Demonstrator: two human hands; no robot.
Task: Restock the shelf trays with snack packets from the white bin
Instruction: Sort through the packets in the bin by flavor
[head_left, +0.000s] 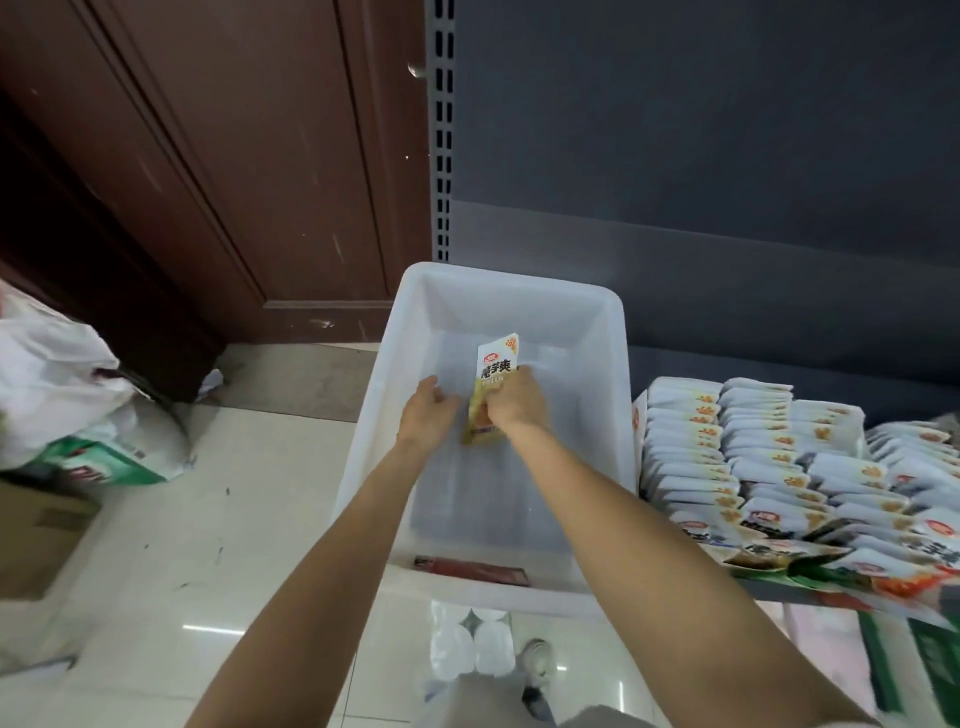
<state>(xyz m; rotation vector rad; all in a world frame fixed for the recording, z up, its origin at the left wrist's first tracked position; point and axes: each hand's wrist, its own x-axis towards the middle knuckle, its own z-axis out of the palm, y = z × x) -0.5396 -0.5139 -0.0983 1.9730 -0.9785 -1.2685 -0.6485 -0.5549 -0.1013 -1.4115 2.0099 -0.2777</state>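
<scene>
The white bin (613, 374) stands in the middle of the view, and both of my arms reach down into it. My right hand (514, 402) grips a white and yellow snack packet (496, 364) around its lower half, the top end pointing up. My left hand (431, 410) is just left of the packet with its fingers bent toward the packet's edge; whether it touches the packet is unclear. No other packets show on the bin's floor. A red packet (470, 570) shows through the bin's near wall. To the right, the shelf trays (753, 457) hold several rows of upright white packets.
A dark shelf back panel (727, 156) and slotted upright (443, 130) rise behind the bin. A brown wooden door (234, 156) is to the left. White plastic bags (57, 374), a green box and a cardboard box (36, 535) sit on the tiled floor at left.
</scene>
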